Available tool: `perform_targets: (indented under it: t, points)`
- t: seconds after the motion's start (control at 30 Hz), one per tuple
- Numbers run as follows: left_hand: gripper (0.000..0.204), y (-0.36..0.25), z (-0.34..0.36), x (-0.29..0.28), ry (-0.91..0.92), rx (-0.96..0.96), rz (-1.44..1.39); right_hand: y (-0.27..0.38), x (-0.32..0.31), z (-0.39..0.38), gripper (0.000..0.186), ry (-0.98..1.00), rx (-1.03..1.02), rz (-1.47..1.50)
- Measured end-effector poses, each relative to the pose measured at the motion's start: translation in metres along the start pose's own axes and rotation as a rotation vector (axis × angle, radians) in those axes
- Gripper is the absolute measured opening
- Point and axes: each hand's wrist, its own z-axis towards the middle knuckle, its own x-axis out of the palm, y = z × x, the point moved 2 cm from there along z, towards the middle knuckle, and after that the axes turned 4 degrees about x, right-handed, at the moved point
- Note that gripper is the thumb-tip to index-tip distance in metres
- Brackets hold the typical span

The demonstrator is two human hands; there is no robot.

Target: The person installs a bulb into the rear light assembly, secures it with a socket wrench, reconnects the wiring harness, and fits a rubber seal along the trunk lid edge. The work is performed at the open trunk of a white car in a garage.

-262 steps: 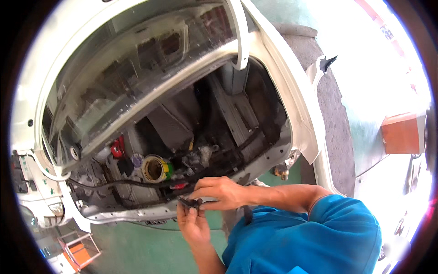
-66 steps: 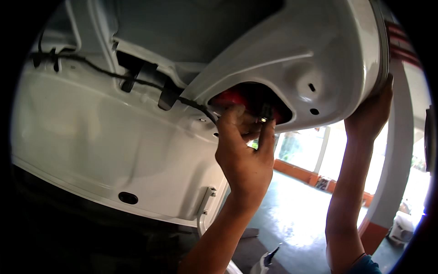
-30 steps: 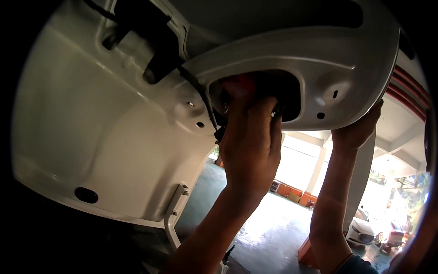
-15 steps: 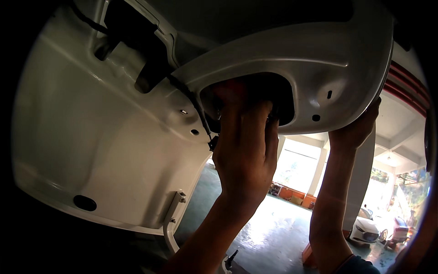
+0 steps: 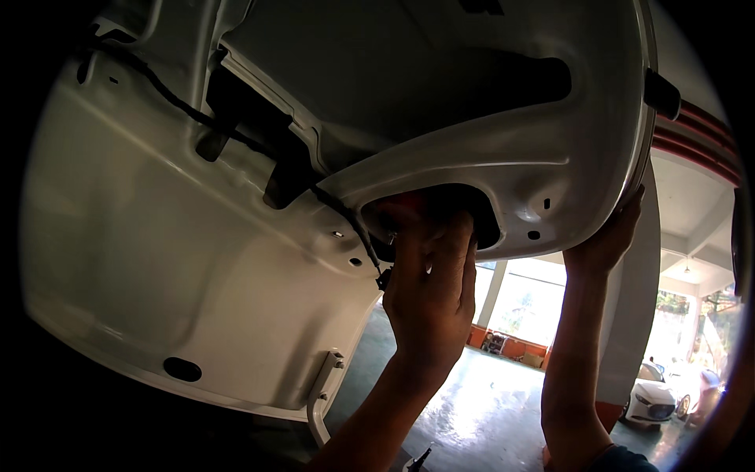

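The bare inner side of a car's trunk lid (image 5: 535,185), in pale metal, spreads overhead. My left hand (image 5: 432,303) reaches up into its rounded opening (image 5: 486,211) with bent fingers close together; the fingertips and whatever they grip are lost in the dark. Something red (image 5: 405,206) shows dimly inside, and a small shiny metal piece (image 5: 392,237) is beside my fingers. A black wiring cable (image 5: 346,211) runs down to the left of the opening and ends in a dark plug (image 5: 384,278). My right hand (image 5: 604,245) grips the lid's lower right edge, its fingers partly hidden behind it.
The lid's broad pale panel (image 5: 197,275) fills the left, with a metal hinge arm (image 5: 318,389) at its lower edge. A black block (image 5: 663,94) sticks out at the right edge. Beyond are a shiny floor (image 5: 472,393), a pillar (image 5: 629,315) and a parked white car (image 5: 651,397).
The view has shifted, so the lid sits lower and more of its upper part shows. My left hand stays at the opening and my right hand stays on the edge.
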Motion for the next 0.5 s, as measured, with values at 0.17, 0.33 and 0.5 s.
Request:
perform_targets:
  t: [0.17,0.33,0.5]
  points:
    - [0.040,-0.0009,-0.0006,0.0003,0.002,-0.009,0.011,0.0009,-0.0003,-0.0001,0.059,-0.012,0.031,0.012]
    - [0.039,-0.0006,-0.0006,0.0010,-0.020,0.005,0.024,0.0012,-0.0024,0.0001,0.056,-0.068,0.031,-0.010]
    - [0.036,-0.0006,-0.0008,0.0010,-0.010,0.010,0.039,0.0016,-0.0041,-0.0012,0.055,-0.062,0.020,-0.038]
